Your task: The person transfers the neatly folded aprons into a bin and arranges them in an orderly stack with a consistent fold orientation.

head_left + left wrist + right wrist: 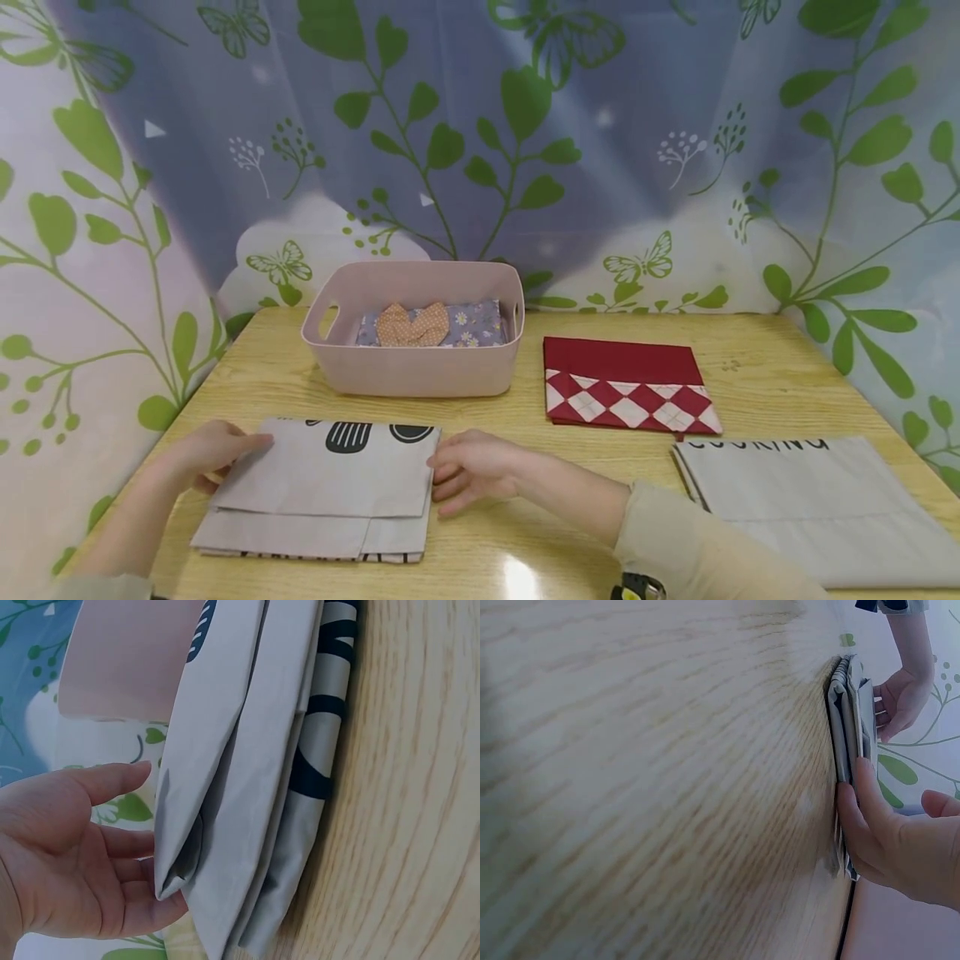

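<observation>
The left hand (pixel 216 452) has nearly straight fingers with the thumb standing apart; they reach the left edge of one pale grey, folded rectangular cloth with black prints (pixel 322 487). This cloth lies on the light wooden tabletop (pixel 251 367), to the right of these fingers, its long axis going from left to right. Behind it stands one pink plastic basket (pixel 420 372), containing one orange dotted bow-shaped cloth (pixel 412 327) and one purple-blue floral cloth (pixel 477 321). The right hand (pixel 480 465) lays extended fingers against the cloth's right edge, so both hands are equally near. Farther right are one folded red cloth with a diamond-patterned band (pixel 622 367) and a second pale grey cloth with black letters (pixel 810 492).
</observation>
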